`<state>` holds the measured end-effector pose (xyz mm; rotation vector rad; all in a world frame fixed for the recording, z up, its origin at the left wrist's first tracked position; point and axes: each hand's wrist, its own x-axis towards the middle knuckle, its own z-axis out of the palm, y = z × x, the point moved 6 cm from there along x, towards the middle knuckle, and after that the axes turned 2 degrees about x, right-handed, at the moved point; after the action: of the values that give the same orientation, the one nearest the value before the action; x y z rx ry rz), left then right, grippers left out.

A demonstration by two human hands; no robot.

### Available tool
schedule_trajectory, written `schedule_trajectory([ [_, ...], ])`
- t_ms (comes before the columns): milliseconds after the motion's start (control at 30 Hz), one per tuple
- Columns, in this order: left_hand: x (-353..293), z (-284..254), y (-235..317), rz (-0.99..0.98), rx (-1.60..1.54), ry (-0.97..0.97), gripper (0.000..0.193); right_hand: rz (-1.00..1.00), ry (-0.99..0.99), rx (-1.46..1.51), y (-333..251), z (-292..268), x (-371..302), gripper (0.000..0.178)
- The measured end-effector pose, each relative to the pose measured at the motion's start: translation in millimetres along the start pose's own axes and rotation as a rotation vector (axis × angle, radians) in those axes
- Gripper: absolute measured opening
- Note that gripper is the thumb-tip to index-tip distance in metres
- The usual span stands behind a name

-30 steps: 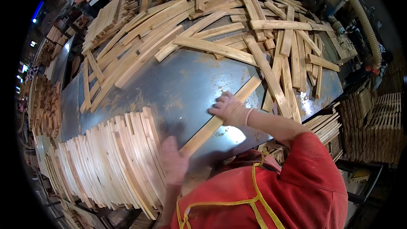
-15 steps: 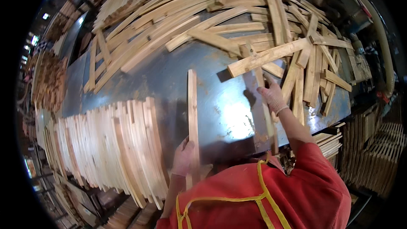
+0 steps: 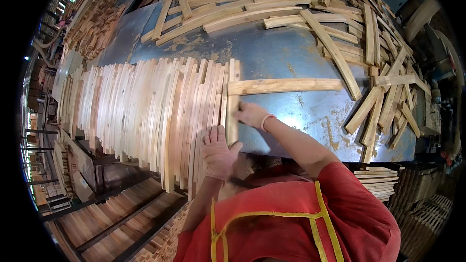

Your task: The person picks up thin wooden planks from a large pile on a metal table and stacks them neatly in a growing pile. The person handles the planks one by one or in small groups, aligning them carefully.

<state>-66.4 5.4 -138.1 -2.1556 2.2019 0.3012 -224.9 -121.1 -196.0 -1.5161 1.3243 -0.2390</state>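
Observation:
A long row of pale wooden strips [image 3: 141, 106] stands side by side on the left of the metal table. At its right end is a wooden strip [image 3: 233, 121], slightly blurred, lined up with the others. My right hand [image 3: 253, 115], in a pale work glove, has its fingers closed around the right edge of that strip. My left hand [image 3: 218, 154], gloved too, lies over the near ends of the last strips with fingers stretched and thumb apart. Another wooden strip [image 3: 286, 86] lies crosswise, its left end over the far part of the end strip.
Loose wooden strips [image 3: 383, 92] lie in a tangled heap on the right, and more cover the far side of the metal table [image 3: 310, 116]. Stacked wood [image 3: 94, 29] stands at the far left. Below the table edge are racks of boards [image 3: 116, 223].
My left hand's upright strip, held apart before, is no longer separate from the row. My right hand has left the loose strips and moved left to the row's end. The view has shifted.

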Motion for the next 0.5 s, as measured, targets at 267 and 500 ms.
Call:
schedule_trajectory([
  [267,-9.9,27.6,-12.9,0.022,0.1,0.038,0.08,-0.349,0.308,-0.639,-32.1,-94.5,-66.3,0.068],
  [500,4.4,5.6,54.8,0.155,-0.02,0.126,0.085,-0.08,0.29,-0.644,59.2,-181.6,-86.6,0.056],
])
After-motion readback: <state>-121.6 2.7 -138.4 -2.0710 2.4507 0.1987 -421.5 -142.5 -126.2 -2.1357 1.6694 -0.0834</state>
